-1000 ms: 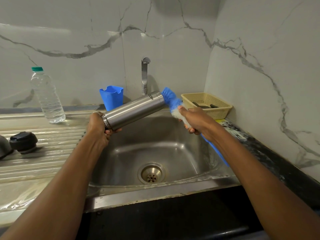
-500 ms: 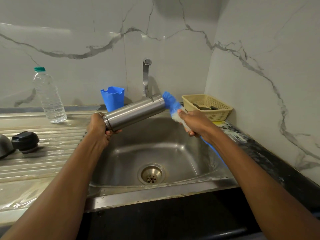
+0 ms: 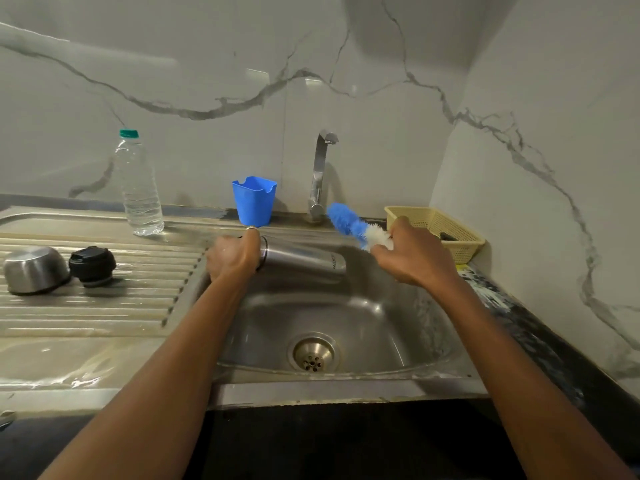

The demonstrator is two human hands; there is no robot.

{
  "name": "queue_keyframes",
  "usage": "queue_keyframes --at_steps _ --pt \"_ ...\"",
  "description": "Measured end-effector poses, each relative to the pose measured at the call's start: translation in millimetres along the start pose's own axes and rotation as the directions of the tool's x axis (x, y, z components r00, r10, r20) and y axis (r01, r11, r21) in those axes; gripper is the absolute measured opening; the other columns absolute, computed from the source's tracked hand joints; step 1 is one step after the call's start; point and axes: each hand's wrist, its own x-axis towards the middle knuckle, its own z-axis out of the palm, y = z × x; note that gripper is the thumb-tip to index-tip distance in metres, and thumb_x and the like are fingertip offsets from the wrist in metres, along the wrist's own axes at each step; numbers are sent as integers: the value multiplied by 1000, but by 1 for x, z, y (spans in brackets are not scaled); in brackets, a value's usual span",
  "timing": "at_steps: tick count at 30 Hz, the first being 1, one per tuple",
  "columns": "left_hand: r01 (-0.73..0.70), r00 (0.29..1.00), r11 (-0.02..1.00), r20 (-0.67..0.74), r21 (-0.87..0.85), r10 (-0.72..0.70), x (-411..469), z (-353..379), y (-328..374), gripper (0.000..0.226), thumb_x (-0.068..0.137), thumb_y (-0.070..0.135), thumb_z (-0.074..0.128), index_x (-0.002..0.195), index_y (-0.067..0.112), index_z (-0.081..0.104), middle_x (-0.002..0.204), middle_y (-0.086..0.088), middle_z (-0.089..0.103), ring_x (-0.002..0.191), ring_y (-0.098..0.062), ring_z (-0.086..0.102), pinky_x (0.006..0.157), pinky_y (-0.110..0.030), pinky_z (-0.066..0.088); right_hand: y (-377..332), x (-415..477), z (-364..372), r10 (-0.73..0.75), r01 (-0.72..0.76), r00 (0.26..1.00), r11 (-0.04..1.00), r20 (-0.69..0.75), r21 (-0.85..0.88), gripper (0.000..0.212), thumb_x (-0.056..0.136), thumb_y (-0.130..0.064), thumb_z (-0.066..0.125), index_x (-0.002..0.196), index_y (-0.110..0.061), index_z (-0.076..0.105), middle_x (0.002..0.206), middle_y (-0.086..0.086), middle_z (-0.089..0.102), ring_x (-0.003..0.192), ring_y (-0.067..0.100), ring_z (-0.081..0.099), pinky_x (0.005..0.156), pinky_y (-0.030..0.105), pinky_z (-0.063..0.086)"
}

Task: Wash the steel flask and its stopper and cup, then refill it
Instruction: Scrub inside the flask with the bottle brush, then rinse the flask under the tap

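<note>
Steel flask [image 3: 304, 259] held nearly level over the sink [image 3: 346, 317].
Our left hand [image 3: 232, 256] clasps its 9 o'clock end, likely so drips fall inside; our right hand [image 3: 415, 258] grips the brush [image 3: 349, 225], clear at 2 o'clock; stopper [image 3: 91, 265] and cup [image 3: 34, 270] rest farther out at 9 o'clock.

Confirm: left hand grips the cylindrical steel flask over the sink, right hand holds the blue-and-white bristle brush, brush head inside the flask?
Not inside. The head view shows the blue-and-white bristle brush out of the cylindrical steel flask, held in the air above it. The rest holds.
</note>
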Motion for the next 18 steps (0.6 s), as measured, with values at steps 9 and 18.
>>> queue_keyframes --at_steps 9,18 --pt "-106 992 983 78 148 95 -7 3 0 36 95 46 52 92 12 62 92 -10 56 86 -25 48 77 -35 38 -97 13 -70 -427 357 890 871 -159 -339 35 92 -30 65 125 -21 55 114 5 58 94 25 59 81 41 50" --pt "-133 989 975 83 179 120 4 6 0 37 92 44 52 82 11 65 71 -2 54 61 -14 45 65 -30 37 -190 99 -49 -532 324 826 719 -188 -614 25 95 -16 61 120 -16 63 113 6 63 110 30 58 88 43 42"
